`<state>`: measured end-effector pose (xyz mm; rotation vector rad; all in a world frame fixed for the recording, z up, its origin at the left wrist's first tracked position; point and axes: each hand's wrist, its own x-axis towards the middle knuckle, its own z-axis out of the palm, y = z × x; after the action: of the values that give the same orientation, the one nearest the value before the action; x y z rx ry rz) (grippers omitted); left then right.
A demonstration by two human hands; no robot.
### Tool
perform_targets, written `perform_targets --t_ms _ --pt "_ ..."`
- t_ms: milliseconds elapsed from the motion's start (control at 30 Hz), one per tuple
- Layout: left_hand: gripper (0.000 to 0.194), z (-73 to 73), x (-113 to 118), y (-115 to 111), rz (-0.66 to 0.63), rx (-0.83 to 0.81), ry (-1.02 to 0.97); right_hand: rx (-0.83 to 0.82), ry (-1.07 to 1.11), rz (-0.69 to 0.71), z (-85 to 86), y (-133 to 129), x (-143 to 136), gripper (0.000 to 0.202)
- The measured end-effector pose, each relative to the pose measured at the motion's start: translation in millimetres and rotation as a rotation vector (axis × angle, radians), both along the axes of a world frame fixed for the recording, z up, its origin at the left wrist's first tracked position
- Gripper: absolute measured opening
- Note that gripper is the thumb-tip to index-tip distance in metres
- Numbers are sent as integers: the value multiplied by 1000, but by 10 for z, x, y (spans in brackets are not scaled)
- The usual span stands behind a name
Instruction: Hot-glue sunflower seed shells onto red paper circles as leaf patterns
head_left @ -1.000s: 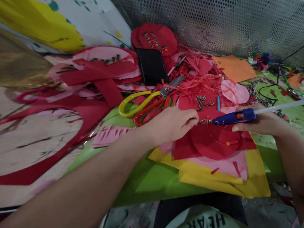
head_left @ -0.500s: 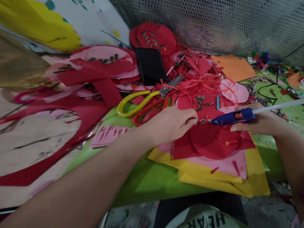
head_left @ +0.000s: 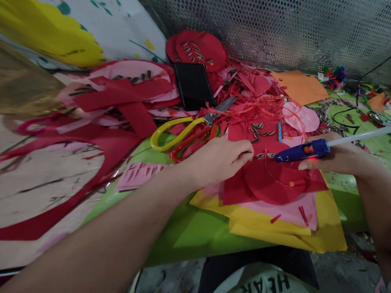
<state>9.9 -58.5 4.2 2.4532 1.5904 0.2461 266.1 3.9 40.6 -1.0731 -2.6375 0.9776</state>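
My right hand (head_left: 332, 158) grips a blue hot glue gun (head_left: 301, 151) with a pale glue stick (head_left: 360, 135) out of its back. The nozzle points left, close to sunflower seeds (head_left: 265, 156) on a red paper circle (head_left: 276, 183). A thin strand trails over the circle to a small orange piece (head_left: 297, 183). My left hand (head_left: 224, 159) is closed at the circle's left side, fingertips curled beside the seeds. Whatever those fingers may pinch is hidden. More seeds (head_left: 259, 131) lie just above on red paper. Pink and yellow sheets (head_left: 331, 228) are stacked underneath.
Scissors (head_left: 180, 136) with yellow and orange handles lie left of my hands, near a black phone (head_left: 194, 86). Red paper scraps (head_left: 244, 87) pile up behind. An orange sheet (head_left: 301, 86) and a black cord (head_left: 343, 116) are at the right. A perforated metal panel (head_left: 275, 32) stands behind.
The glue gun has drawn back slightly to the right, and its nozzle uncovers more of the right-hand seed. A red glow now shows near my right thumb. My left hand has hardly moved.
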Motion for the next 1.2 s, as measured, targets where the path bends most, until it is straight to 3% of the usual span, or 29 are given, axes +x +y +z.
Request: perform_targets --t_ms 500,733,1033,1200 --pt "24 12 5 10 3 -5 -21 -25 -81 -26 15 7 47 36" --pt "24 16 15 2 15 -19 11 -103 -147 -183 32 -21 25 36" --pt "26 28 20 5 8 -12 -2 -89 -201 -360 47 -46 4 38" --pt "25 30 29 -2 17 -18 21 -73 -166 -326 33 -16 30 33"
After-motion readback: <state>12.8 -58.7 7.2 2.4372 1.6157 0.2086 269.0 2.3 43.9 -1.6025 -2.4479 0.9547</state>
